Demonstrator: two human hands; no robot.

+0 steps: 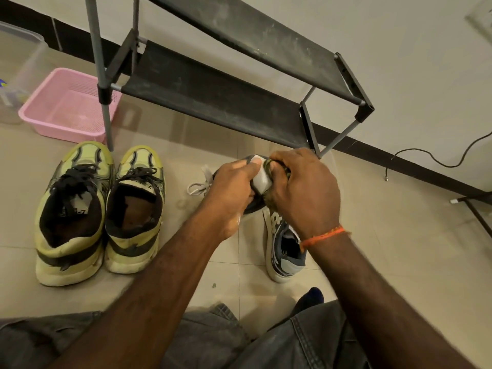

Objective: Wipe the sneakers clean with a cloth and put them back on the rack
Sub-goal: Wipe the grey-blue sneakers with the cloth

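We count four sneakers: our left hand point(231, 187) grips one grey sneaker point(259, 177), our right hand point(303, 193) pinches a cloth point(269, 201) against it; one grey mate point(283, 251) below our grip, two yellow sneakers point(101, 209) leftward.

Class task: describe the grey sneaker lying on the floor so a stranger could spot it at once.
Start at the black shoe rack. On the tiles before its right leg, under the right hand, lies the grey-and-white sneaker. Unlike the yellow pair to the left, it lies alone.
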